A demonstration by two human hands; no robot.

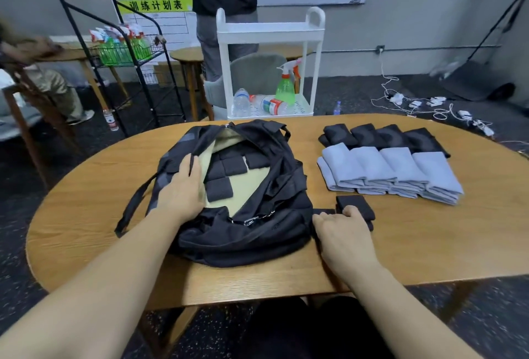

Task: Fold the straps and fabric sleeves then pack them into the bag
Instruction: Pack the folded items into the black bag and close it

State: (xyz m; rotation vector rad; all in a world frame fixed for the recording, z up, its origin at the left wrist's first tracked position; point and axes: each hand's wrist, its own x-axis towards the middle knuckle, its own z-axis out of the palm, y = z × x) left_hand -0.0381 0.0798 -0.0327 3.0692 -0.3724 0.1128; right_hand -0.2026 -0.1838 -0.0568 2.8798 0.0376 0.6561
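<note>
Head view: four grey sleeves (392,170), four black sleeves (380,135), one bag (252,230).

Single head-worn wide-angle view, looking forward and steeply down across an oval wooden table (400,247) from its near edge. Close enough to fill the lower frame with both forearms, left hand (183,187) and right hand (343,232) near centre. Open black backpack (243,232) just below frame centre. Beyond the far edge, floor, white cart (270,32) and grey wall, bent by lens distortion toward the borders.
</note>
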